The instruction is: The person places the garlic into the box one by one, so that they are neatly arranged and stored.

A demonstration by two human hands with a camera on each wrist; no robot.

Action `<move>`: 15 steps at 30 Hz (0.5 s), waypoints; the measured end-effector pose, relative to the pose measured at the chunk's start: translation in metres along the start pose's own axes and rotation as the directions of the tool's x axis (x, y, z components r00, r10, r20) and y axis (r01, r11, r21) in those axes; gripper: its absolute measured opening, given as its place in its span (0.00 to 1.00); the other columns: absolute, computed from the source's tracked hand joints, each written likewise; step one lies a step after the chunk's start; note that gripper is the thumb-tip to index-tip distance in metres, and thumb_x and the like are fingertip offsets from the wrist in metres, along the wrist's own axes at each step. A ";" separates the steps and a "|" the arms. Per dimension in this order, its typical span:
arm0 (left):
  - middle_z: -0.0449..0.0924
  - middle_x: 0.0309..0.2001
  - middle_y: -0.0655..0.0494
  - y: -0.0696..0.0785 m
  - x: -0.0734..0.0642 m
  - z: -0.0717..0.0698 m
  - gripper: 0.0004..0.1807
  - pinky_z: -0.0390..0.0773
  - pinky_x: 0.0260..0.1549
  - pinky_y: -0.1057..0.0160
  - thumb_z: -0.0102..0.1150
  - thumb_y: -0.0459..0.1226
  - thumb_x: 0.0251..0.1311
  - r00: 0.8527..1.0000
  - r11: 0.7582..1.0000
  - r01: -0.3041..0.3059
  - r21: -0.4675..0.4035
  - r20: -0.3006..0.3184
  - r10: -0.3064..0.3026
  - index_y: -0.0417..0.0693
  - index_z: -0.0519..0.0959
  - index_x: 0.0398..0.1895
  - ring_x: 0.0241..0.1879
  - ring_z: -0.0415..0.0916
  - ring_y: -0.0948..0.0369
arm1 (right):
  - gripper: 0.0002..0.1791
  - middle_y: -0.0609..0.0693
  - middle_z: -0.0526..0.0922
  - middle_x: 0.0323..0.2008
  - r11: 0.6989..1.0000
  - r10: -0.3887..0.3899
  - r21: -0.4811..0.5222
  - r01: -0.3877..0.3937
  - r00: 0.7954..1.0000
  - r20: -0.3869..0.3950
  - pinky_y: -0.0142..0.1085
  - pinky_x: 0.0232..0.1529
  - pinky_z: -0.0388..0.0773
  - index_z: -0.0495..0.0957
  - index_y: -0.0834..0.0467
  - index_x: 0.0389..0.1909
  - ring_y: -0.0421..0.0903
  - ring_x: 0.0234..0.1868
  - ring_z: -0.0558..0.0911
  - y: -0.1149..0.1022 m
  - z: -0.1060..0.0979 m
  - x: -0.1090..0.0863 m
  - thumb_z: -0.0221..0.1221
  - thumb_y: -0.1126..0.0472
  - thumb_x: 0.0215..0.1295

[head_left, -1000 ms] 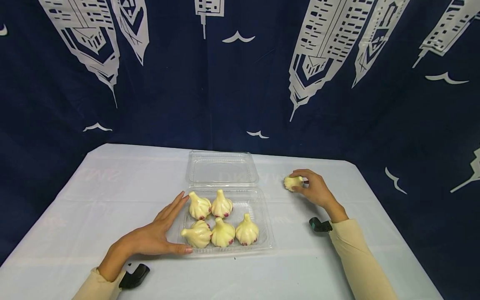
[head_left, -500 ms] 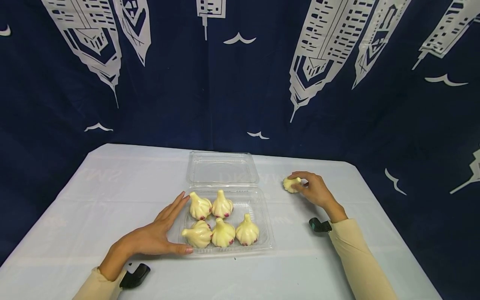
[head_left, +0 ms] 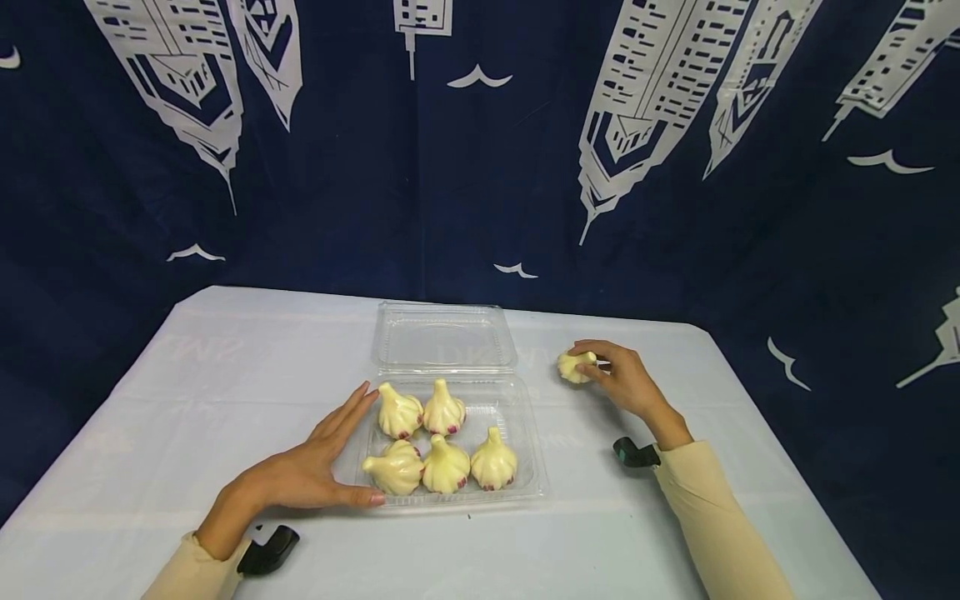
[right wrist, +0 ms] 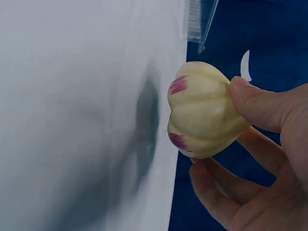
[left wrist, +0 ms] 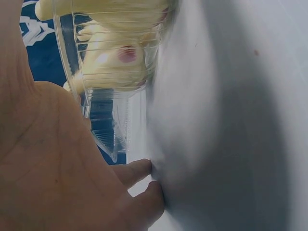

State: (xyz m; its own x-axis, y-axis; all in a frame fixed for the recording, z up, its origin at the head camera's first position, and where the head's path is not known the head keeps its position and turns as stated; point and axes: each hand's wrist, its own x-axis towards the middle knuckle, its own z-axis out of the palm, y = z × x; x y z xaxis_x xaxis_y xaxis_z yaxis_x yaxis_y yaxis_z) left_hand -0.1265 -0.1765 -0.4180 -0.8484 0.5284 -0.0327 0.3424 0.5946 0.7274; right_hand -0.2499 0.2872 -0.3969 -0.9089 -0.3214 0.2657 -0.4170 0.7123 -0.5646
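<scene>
My right hand (head_left: 626, 379) pinches a garlic bulb (right wrist: 204, 110) between thumb and fingers, right of the clear plastic container. In the right wrist view the bulb is cream with purple patches, held above the white surface. My left hand (head_left: 307, 471) lies spread along the container's left side, thumb at the near left corner and fingertips at the left rim. The container (head_left: 528, 433) is hinged, its lid (head_left: 446, 337) laid back behind it. Several garlic bulbs sit inside: two at the back, three in front, such as the front right bulb (head_left: 493, 460). The left wrist view shows the container wall (left wrist: 115, 53) near my palm.
A white cloth-covered table (head_left: 225, 375) lies under everything. Behind it hangs a dark blue curtain (head_left: 480, 192) printed with white buildings and birds. A black wrist camera (head_left: 268, 550) sits on my left wrist, another camera (head_left: 636, 452) on my right.
My right hand has shifted slightly to the left with the garlic bulb in its grip. The left hand and the container have stayed where they were.
</scene>
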 end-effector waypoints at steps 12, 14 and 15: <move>0.26 0.82 0.49 0.001 -0.001 -0.001 0.68 0.50 0.64 0.22 0.73 0.58 0.50 1.000 1.000 -0.019 0.008 0.000 0.019 0.61 0.32 0.82 0.78 0.32 0.36 | 0.17 0.59 0.81 0.59 0.999 -0.051 0.009 0.051 0.997 0.057 0.48 0.48 0.84 0.79 0.59 0.56 0.56 0.57 0.81 -0.029 0.001 -0.003 0.63 0.66 0.67; 0.26 0.82 0.49 0.001 -0.001 0.000 0.68 0.50 0.64 0.22 0.73 0.58 0.50 1.000 1.000 -0.018 0.010 0.000 0.018 0.61 0.32 0.82 0.78 0.32 0.36 | 0.18 0.58 0.81 0.58 0.998 -0.068 -0.003 0.069 0.996 0.052 0.48 0.48 0.85 0.79 0.59 0.57 0.56 0.56 0.82 -0.034 0.001 -0.003 0.63 0.65 0.68; 0.26 0.82 0.49 0.001 -0.001 0.000 0.68 0.50 0.64 0.22 0.73 0.58 0.50 1.000 1.000 -0.015 0.012 0.001 0.015 0.61 0.32 0.82 0.78 0.32 0.36 | 0.18 0.58 0.81 0.58 0.997 -0.078 -0.006 0.079 0.996 0.049 0.48 0.47 0.85 0.79 0.59 0.57 0.56 0.56 0.82 -0.036 0.000 -0.003 0.64 0.64 0.67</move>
State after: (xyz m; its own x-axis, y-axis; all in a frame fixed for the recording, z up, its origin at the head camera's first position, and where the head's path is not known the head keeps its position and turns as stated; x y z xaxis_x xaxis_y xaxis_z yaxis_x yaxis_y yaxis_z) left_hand -0.1256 -0.1761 -0.4167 -0.8428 0.5378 -0.0230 0.3594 0.5940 0.7197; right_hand -0.2323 0.2622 -0.3777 -0.8728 -0.4060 0.2708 -0.4870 0.6885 -0.5373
